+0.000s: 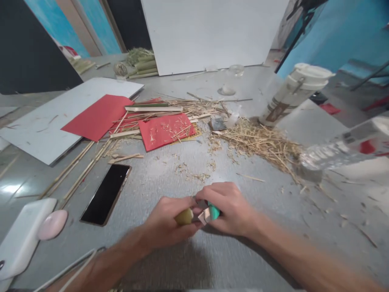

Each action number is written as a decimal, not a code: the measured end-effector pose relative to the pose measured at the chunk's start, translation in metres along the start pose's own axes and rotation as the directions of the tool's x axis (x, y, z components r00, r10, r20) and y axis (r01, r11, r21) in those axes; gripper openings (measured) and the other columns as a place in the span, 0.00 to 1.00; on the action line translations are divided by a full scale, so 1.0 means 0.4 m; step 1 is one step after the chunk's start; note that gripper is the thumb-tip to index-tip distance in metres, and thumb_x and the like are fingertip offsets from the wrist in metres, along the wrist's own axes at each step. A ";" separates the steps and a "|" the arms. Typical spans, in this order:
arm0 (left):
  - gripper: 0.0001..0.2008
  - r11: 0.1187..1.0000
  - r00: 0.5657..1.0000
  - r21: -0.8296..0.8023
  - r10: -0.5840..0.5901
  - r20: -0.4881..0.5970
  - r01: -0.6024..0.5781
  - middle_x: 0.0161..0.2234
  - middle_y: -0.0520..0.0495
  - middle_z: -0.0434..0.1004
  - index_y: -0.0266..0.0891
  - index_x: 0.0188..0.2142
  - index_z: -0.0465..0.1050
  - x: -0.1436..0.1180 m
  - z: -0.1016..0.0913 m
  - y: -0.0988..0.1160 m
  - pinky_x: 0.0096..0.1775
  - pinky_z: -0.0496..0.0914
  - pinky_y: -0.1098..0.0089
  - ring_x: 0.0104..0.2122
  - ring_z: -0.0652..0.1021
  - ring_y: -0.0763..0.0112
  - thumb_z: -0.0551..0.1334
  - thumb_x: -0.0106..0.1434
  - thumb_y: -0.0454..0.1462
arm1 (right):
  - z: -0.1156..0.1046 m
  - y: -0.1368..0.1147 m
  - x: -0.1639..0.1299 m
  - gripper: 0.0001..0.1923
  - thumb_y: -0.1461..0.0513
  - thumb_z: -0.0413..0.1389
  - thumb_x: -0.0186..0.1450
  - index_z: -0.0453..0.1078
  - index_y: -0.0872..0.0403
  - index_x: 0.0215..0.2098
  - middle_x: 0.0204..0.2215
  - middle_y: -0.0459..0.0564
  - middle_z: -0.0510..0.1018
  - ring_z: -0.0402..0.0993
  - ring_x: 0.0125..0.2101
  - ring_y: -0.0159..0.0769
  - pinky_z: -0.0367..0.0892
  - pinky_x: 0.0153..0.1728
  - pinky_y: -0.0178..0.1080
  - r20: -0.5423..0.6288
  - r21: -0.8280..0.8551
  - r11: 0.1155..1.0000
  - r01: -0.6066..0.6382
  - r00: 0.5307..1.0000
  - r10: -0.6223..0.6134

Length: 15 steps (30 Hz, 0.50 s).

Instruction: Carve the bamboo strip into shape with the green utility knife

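At the far left edge of the grey desk [182, 259] lie a white box [21, 239] and a pink oval object [52, 224], touching each other, and just right of them a dark phone [106, 194] lies face up. Above the phone, long bamboo strips [82, 168] run slantwise toward a red paper sheet [97, 115] that rests on a pale board [45, 125]; a second red sheet [167, 130], littered with shavings, lies further right among more split strips.

At the near middle of the desk the two hands meet. The left hand [165, 223] is clenched round a short green bamboo piece [184, 216], whose cut end peeps out between thumb and fingers. The right hand [232, 209] grips a small knife with a teal handle [214, 211], its pale blade end set against the bamboo piece. Both hands rest low on the desk, pressed together.

The work in hand looks like paring or splitting the bamboo piece with the blade, just at the bite. The next move would call for a firm hold on the left and a short, controlled push of the blade away from the left fingers.

Right of the hands lies a heap of straw shavings [261, 142], then a tilted white cup [293, 95] and a clear plastic bottle [343, 150], blurred at the frame's edge.
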<state>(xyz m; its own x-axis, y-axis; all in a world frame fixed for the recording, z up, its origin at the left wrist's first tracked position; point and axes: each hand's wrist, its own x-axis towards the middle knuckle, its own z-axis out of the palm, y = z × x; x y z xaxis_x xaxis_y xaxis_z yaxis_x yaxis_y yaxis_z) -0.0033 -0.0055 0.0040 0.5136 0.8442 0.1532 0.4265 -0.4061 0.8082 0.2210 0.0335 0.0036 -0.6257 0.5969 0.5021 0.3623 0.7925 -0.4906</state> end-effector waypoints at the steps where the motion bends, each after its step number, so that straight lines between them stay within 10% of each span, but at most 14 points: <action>1: 0.05 1.000 1.000 0.007 -0.017 -0.012 0.017 0.25 0.56 0.76 0.40 0.39 0.77 0.003 -0.002 -0.002 0.29 0.64 0.75 0.23 0.70 0.76 0.66 0.68 0.39 | -0.002 0.007 0.002 0.09 0.56 0.56 0.73 0.69 0.51 0.36 0.24 0.41 0.75 0.68 0.23 0.30 0.56 0.26 0.37 -0.032 0.005 1.000 -0.009 0.999 0.010; 9: 0.08 0.963 0.956 -0.041 -0.268 -0.116 0.265 0.21 0.60 0.64 0.40 0.37 0.75 0.033 -0.024 0.005 0.26 0.59 0.76 0.21 0.62 0.78 0.69 0.63 0.40 | -0.026 0.045 0.013 0.09 0.59 0.61 0.74 0.69 0.52 0.36 0.25 0.43 0.77 0.69 0.23 0.28 0.58 0.27 0.35 -0.176 0.024 0.992 -0.126 0.976 0.128; 15: 0.19 0.694 0.829 -0.512 -0.555 0.065 0.505 0.18 0.54 0.72 0.40 0.28 0.68 0.050 -0.025 -0.009 0.24 0.64 0.74 0.19 0.72 0.73 0.72 0.62 0.49 | -0.028 0.051 0.012 0.13 0.56 0.61 0.73 0.68 0.51 0.32 0.23 0.41 0.76 0.69 0.22 0.28 0.58 0.26 0.34 -0.175 0.040 0.987 -0.153 0.972 0.158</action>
<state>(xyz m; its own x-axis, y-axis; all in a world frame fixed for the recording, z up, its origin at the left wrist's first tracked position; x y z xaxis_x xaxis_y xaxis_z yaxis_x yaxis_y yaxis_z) -0.0023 0.0163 0.0098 0.2380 0.9026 -0.3587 0.1741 0.3237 0.9300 0.2329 0.0539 0.0040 -0.4304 0.7271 0.5349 0.4260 0.6860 -0.5898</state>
